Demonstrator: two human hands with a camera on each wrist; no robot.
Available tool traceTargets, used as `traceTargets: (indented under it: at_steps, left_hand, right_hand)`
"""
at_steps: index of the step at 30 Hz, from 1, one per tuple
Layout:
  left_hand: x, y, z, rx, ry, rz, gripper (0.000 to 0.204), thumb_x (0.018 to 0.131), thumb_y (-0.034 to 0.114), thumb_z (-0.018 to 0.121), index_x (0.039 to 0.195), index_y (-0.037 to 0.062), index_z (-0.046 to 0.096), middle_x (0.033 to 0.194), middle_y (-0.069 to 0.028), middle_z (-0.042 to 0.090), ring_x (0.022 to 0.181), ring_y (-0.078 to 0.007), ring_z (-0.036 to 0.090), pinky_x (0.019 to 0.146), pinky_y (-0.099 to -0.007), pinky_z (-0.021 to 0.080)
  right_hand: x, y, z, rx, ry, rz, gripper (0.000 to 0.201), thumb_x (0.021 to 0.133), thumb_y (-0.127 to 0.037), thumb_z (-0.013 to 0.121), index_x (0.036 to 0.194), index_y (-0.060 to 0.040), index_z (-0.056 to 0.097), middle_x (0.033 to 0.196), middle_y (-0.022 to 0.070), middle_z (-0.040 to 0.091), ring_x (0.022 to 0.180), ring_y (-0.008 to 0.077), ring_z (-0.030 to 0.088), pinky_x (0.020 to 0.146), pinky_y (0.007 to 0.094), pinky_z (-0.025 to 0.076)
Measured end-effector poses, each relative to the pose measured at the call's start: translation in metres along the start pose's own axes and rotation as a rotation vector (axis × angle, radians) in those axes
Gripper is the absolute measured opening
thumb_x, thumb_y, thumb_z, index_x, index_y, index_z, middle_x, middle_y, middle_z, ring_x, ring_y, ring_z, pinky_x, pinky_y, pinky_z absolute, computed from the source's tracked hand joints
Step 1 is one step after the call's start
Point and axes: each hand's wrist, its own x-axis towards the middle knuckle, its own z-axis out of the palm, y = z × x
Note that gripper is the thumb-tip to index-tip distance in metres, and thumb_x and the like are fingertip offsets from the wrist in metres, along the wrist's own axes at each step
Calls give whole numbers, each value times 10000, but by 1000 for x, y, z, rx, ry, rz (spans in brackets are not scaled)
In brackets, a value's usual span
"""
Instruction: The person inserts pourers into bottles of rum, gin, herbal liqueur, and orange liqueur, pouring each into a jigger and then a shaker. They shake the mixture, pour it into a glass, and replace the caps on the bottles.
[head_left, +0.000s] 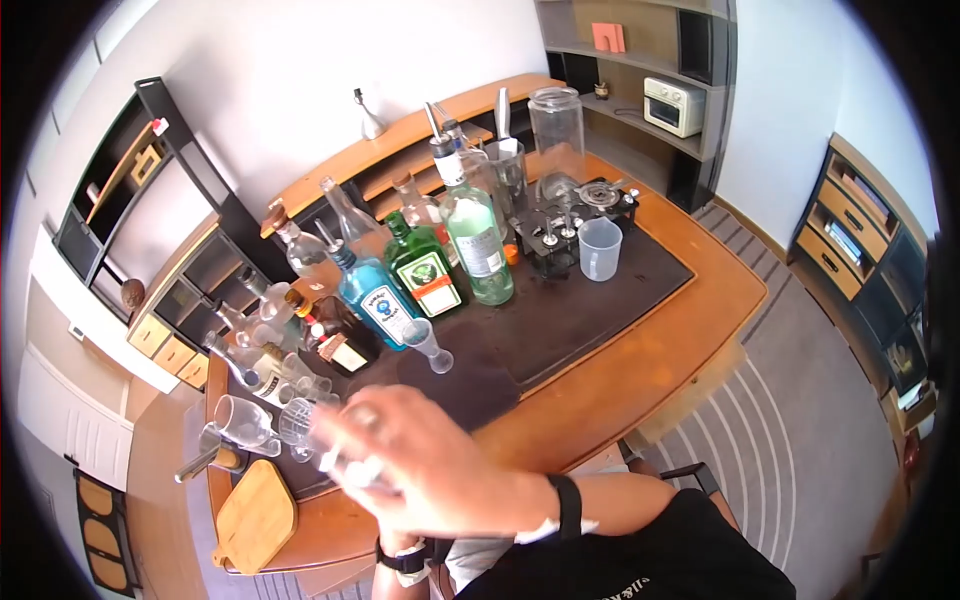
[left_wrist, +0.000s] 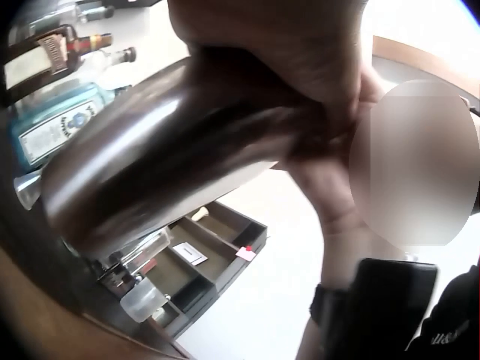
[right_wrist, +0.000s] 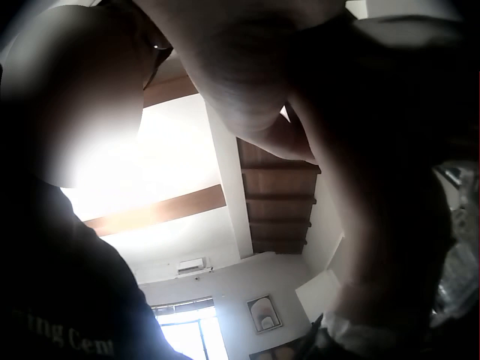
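Observation:
A shiny metal cocktail shaker (left_wrist: 150,150) slants across the left wrist view, its far end toward the bottles. My left hand (left_wrist: 262,45) grips it from above in that view. In the head view my right hand (head_left: 430,460), blurred, wraps the shaker over the table's near edge and hides most of it and of the left hand. The right wrist view shows mostly dark hand and forearm. Beyond the hands stands a clear double-ended jigger (head_left: 428,345), in front of a blue bottle (head_left: 375,297) and a green bottle (head_left: 425,270).
More bottles stand along the table's far left side, with a tall clear bottle (head_left: 478,245) at the middle. Several glasses, including a stemmed one (head_left: 243,420), sit by a wooden board (head_left: 255,515). A frosted plastic cup (head_left: 600,250) stands beside a black rack (head_left: 550,240).

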Motion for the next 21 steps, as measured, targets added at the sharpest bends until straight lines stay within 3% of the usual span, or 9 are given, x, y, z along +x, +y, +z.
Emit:
traceTargets:
  at_steps: [3,4,5,7,8,9,11,15,21]
  left_hand:
    - [6,-1,22,-58,-78,-49,715,934,338,755,1473,56,380,1355,-115,542,1179,-227,584,1003,-406,520]
    - [9,1,26,-57,-92,-71,871,830,300,861,1494,60,351,1399,-118,506,1220,-219,561,1022,-388,499]
    - [10,4,30,-45,-182,37,823,863,211,827,1505,61,333,1399,-113,536,1208,-197,581,1009,-347,501]
    - [13,-2,31,-59,-201,53,933,759,231,910,1486,53,353,1385,-116,540,1202,-200,579,1022,-350,490]
    - [14,10,35,-16,-183,-18,1009,673,214,941,1479,37,361,1350,-139,554,1243,-241,555,1090,-415,437]
    - [16,18,39,-15,-209,-5,997,676,199,937,1474,42,361,1341,-140,558,1234,-239,560,1088,-421,439]
    - [18,22,42,-1,-228,23,972,689,159,920,1471,42,356,1322,-143,567,1226,-238,565,1085,-423,443]
    - [21,28,43,-12,-254,-15,956,697,105,925,1455,24,350,1299,-161,577,1197,-241,590,1042,-408,489]
    - [18,29,38,109,-341,97,947,693,116,922,1457,13,373,1309,-186,591,1196,-263,618,1034,-405,508]
  right_hand:
    - [2,30,-12,80,-131,128,683,841,-158,769,1449,-72,470,1041,148,597,981,364,577,856,439,476]
    - [3,33,-19,99,-180,127,687,836,-146,770,1443,-39,466,1050,146,597,988,350,578,872,440,473]
    - [5,33,-26,161,-204,144,699,831,-142,781,1445,-35,465,1071,143,597,1006,330,582,898,432,469]
    - [10,37,-33,181,-232,167,714,828,-142,798,1446,-30,460,1095,138,597,1029,311,585,932,415,465]
    - [11,39,-36,230,-263,236,706,827,-134,811,1433,-30,464,1110,135,597,1041,300,585,947,402,470]
    - [14,39,-43,209,-354,312,719,825,-100,788,1454,-43,444,1307,176,579,1200,321,596,1033,408,470]
    - [21,39,-48,225,-378,305,694,827,-85,780,1437,-56,453,1294,168,594,1178,314,620,1005,402,495]
    - [44,40,-61,107,-459,230,456,907,-144,775,1291,-29,557,1112,136,666,1004,261,682,893,356,532]
    - [65,21,-73,-260,-597,88,286,934,-300,715,983,-50,583,820,117,670,774,351,670,656,442,518]
